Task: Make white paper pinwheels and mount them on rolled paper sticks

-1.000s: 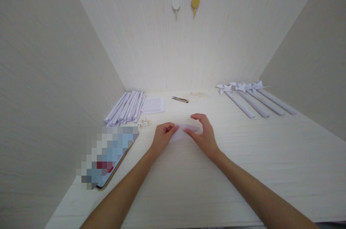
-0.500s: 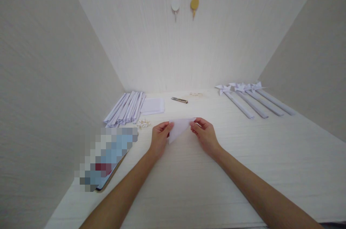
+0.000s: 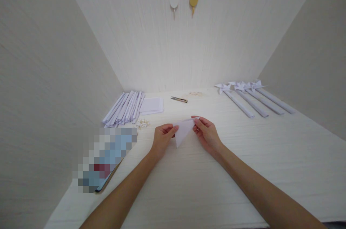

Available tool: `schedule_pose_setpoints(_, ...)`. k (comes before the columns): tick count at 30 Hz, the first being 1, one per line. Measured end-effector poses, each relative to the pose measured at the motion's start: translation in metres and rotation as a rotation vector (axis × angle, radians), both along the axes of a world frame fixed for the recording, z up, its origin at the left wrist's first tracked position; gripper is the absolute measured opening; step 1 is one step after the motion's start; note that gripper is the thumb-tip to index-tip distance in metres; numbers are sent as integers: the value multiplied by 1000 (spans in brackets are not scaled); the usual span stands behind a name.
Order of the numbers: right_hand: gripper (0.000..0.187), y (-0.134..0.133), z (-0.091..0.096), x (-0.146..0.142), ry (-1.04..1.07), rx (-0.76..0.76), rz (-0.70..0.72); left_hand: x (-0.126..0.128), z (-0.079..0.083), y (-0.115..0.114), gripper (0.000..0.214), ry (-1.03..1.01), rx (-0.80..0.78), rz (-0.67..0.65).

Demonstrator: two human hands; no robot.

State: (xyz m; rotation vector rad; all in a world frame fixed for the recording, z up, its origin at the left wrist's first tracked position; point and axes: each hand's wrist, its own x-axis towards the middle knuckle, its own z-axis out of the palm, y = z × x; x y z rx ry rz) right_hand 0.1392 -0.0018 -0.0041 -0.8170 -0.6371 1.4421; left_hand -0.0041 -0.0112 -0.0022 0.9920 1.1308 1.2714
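Note:
Between my two hands is a white sheet of paper (image 3: 184, 130) folded into a triangle, one point hanging down. My left hand (image 3: 163, 137) pinches its left corner between thumb and fingers. At the upper right corner, my right hand (image 3: 207, 133) grips the paper, thumb in front and fingers behind. Left of my left hand lies a small pile of short whitish bits (image 3: 142, 123). Behind it is a stack of white paper squares (image 3: 151, 105). A pair of thread snips (image 3: 178, 99) rests beyond the folded paper.
Rolled paper tubes (image 3: 125, 108) lie heaped at the back left. A blurred phone-like device (image 3: 113, 160) is at the left. Paper pinwheels on tube sticks (image 3: 239, 102) lie at the back right. Two round hooks, white (image 3: 174, 1) and yellow (image 3: 193, 0), hang on the back wall.
Both hands have shifted slightly, the left one to the right. The paper triangle has moved right and tilted, its right corner now higher and its lower point further right.

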Motion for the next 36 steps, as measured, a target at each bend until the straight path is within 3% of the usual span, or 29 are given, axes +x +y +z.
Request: schedule_pose_setpoints(36, 16, 1, 2, 0, 18, -12, -118, -1, -3, 3, 28, 21, -35, -8)
